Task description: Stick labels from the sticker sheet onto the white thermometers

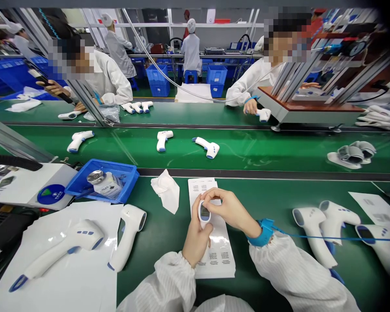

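My left hand point(196, 238) is wrapped around a white infrared thermometer point(203, 220), its small dark display turned up towards me. My right hand point(229, 208) reaches over from the right, thumb and fingers pinched together at the upper edge of the display. Whether a thin piece sits between those fingertips is too small to tell. Beneath both hands lies a sheet of printed labels point(214, 266). A crumpled white tissue point(165, 190) rests left of the sheet. A blue strap point(263, 232) with a cord circles my right wrist.
Two thermometers point(130, 236) lie at left, one on white paper point(100, 277); several more point(315, 229) lie at right. A blue tray point(84, 190) holds a metal-capped bottle. Across the green belt point(263, 149), carrying several thermometers, two co-workers sit near a wooden-based fixture point(312, 110).
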Available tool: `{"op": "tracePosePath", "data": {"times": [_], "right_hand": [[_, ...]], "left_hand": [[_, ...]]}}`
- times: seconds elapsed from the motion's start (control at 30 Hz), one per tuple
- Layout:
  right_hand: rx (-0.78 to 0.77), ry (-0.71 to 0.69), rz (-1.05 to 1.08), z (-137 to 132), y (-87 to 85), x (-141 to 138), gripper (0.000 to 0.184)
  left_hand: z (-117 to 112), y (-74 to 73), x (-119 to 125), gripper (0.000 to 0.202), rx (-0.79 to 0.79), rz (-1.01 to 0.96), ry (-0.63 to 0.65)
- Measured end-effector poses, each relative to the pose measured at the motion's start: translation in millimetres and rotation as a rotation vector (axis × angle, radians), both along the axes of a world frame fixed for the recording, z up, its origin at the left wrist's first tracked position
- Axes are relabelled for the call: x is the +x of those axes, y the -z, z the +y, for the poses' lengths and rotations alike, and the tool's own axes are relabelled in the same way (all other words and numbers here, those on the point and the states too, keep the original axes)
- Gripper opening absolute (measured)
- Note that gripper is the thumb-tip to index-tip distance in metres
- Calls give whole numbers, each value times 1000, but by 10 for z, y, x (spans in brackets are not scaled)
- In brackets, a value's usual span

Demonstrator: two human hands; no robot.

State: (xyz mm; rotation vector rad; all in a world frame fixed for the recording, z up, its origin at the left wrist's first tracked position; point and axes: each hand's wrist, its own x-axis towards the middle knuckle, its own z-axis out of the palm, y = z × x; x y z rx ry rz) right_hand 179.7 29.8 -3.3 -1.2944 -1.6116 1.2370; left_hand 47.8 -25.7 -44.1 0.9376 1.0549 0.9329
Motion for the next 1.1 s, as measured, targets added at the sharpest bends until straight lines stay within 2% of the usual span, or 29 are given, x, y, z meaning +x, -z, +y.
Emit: {"op": "tracePosePath", "data": {"times": [0.23, 0.4, 0.53, 0.73, 1.1], "right_hand": [[16, -16, 15, 2, 8, 15, 7], [12, -15, 17, -6, 11, 21, 7], [2, -10, 12, 0, 5, 18, 6], [10, -14, 24, 6, -2, 11, 7], [190, 44, -99, -54, 24, -32, 12]], "left_hand": [[1, -8, 3, 80, -24, -18, 1], [-5, -72, -11, 81, -25, -65, 15], [-6, -113, -37, 78, -84, -105, 32], [-1, -76, -18, 70, -157, -93, -7], [-11, -44, -3, 65, -141, -84, -23]]}}
